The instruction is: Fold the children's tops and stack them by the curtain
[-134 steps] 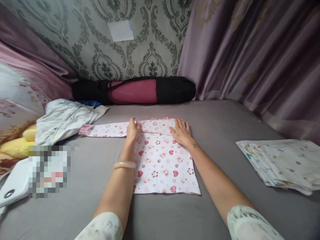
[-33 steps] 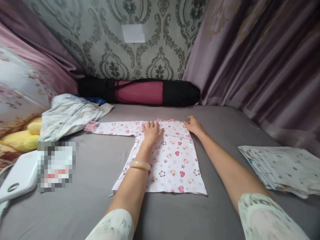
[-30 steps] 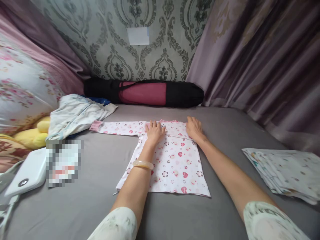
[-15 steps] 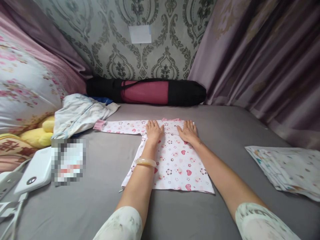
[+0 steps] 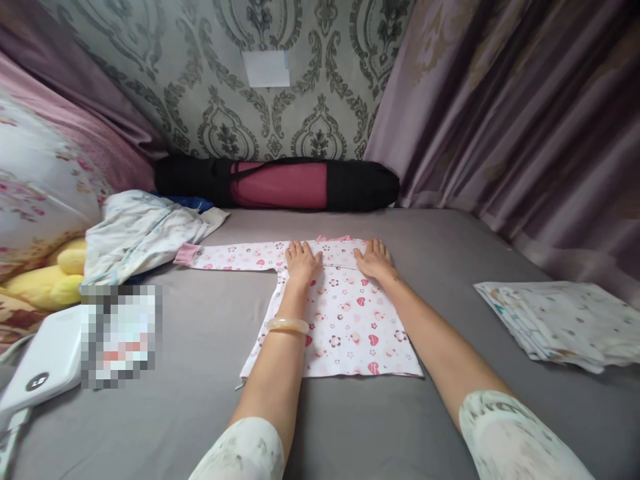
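Observation:
A small white shirt point(image 5: 345, 320) printed with pink hearts and flowers lies flat on the grey sheet. One sleeve with a pink cuff point(image 5: 186, 255) stretches out to the left; no sleeve sticks out on the right. My left hand point(image 5: 303, 265) rests palm down near the shirt's upper left, fingers spread, a pale bangle on its wrist. Flat on the upper right part lies my right hand point(image 5: 375, 260), its fingers also apart. Pink trim of the collar shows at the top edge between the hands.
Folded patterned cloths point(image 5: 565, 323) lie at the right. A crumpled light cloth point(image 5: 137, 233), a yellow plush point(image 5: 45, 283) and a white power bank point(image 5: 47, 357) are at the left, beside a blurred item. A black and red rolled bag point(image 5: 280, 185) lies along the wall.
The view has shifted slightly to the right, so the surroundings appear further left. Both hands stay flat on the shirt, which looks unchanged.

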Tool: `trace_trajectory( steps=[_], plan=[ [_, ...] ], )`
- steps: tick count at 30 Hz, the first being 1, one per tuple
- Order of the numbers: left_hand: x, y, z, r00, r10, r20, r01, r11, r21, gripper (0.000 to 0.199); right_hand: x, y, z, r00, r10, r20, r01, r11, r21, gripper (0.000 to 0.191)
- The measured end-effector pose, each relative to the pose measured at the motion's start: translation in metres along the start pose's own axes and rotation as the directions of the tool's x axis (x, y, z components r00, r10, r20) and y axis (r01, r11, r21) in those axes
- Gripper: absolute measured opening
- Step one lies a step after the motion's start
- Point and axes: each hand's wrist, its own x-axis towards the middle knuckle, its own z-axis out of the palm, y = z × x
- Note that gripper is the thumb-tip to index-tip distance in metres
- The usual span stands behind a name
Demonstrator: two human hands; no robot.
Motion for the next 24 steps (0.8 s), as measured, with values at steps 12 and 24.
trace_trajectory(
  steps=[12,24],
  plan=[
    [0.013,-0.038,-0.026,0.960,-0.168,-0.226,0.083,0.935,-0.344,0.050,-0.012,-0.039,0.005,0.998,-0.066,0.006,0.065,0.996,0.053,0.072],
    [0.003,-0.079,-0.062,0.649,-0.714,-0.263,0.410,0.619,-0.670,0.039,-0.045,-0.126,0.007,0.856,-0.509,0.089,0.499,0.859,0.113,0.063]
  ],
)
